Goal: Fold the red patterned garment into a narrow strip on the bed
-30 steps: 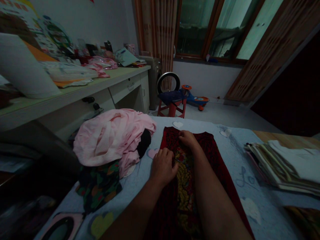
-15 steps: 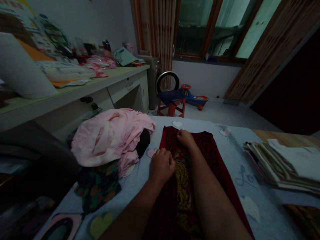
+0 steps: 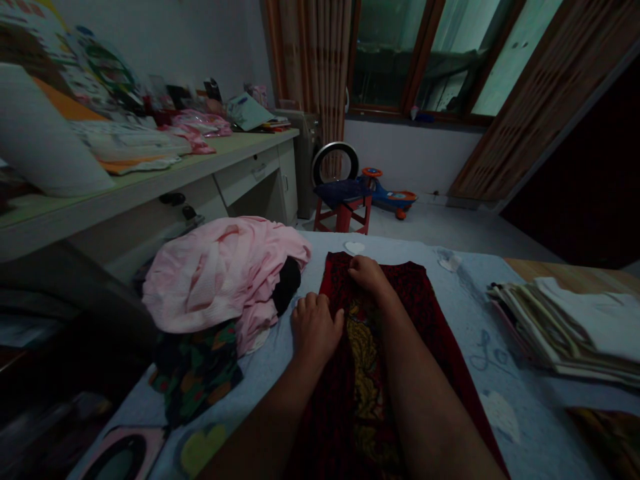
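A dark red and black garment (image 3: 367, 353) with a yellow floral band down its middle lies spread on the light blue bed sheet. My left hand (image 3: 316, 327) rests palm down at its left edge, thumb held apart from the fingers. Near the garment's far edge, my right hand (image 3: 367, 275) has its fingers curled together against the cloth, and the fingertips are partly hidden. Left of my hands sits a heap of pink clothing (image 3: 220, 273), with a dark patterned cloth (image 3: 200, 373) under it.
A stack of folded clothes (image 3: 575, 327) lies on the right. A long desk (image 3: 200, 167) with clutter runs along the left wall. Beyond the bed stand a red stool (image 3: 345, 217) and a blue ride-on toy (image 3: 390, 197). A pink-rimmed object (image 3: 155, 443) lies at front left.
My left hand has shifted slightly left towards the garment's edge, and its thumb and fingers have spread. My right hand has moved a little left and away from me along the cloth.
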Demonstrator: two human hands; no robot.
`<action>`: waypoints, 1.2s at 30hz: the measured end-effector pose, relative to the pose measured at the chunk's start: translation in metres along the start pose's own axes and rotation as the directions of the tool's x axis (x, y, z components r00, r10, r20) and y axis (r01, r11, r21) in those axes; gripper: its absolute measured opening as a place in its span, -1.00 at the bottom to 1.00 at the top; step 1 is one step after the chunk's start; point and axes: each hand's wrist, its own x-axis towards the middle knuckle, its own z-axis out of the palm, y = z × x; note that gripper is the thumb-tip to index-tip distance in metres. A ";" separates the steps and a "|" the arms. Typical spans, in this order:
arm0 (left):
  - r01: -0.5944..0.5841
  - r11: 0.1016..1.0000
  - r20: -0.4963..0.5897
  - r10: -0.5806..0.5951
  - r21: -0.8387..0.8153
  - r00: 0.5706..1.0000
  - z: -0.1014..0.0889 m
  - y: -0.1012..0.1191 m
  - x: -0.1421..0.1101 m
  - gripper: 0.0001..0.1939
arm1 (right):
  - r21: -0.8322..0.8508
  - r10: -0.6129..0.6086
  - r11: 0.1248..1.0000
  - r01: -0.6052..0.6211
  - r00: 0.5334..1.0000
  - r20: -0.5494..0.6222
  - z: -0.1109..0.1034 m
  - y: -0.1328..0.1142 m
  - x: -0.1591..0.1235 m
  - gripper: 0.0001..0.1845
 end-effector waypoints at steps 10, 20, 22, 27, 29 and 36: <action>-0.006 1.000 0.027 0.007 -0.026 1.000 0.001 -0.005 0.003 -0.82 | -0.063 0.002 0.998 0.004 0.996 0.089 0.009 -0.016 -0.007 -0.83; -0.117 0.980 0.037 0.124 -0.162 0.992 -0.002 -0.006 0.008 -0.95 | -0.023 -0.021 0.999 0.024 0.990 0.142 0.000 -0.023 -0.019 -0.75; -0.110 0.973 0.050 0.122 -0.201 0.991 -0.001 -0.006 0.008 -0.97 | 0.018 -0.043 0.999 0.041 0.992 0.117 -0.003 -0.020 -0.031 -0.69; -0.109 0.924 0.037 0.132 -0.366 0.991 0.000 -0.006 0.008 -0.77 | 0.256 -0.062 0.964 0.067 0.998 -0.027 -0.002 -0.005 -0.064 -0.61; -0.108 0.884 0.022 0.133 -0.455 0.991 0.001 -0.005 0.010 -0.73 | 0.300 -0.058 0.951 0.075 0.996 -0.066 0.002 0.000 -0.074 -0.63; 0.036 0.715 0.129 0.076 -0.698 0.989 0.006 -0.007 0.021 -0.79 | 0.396 -0.003 0.913 0.104 0.969 -0.246 0.027 0.007 -0.084 -0.70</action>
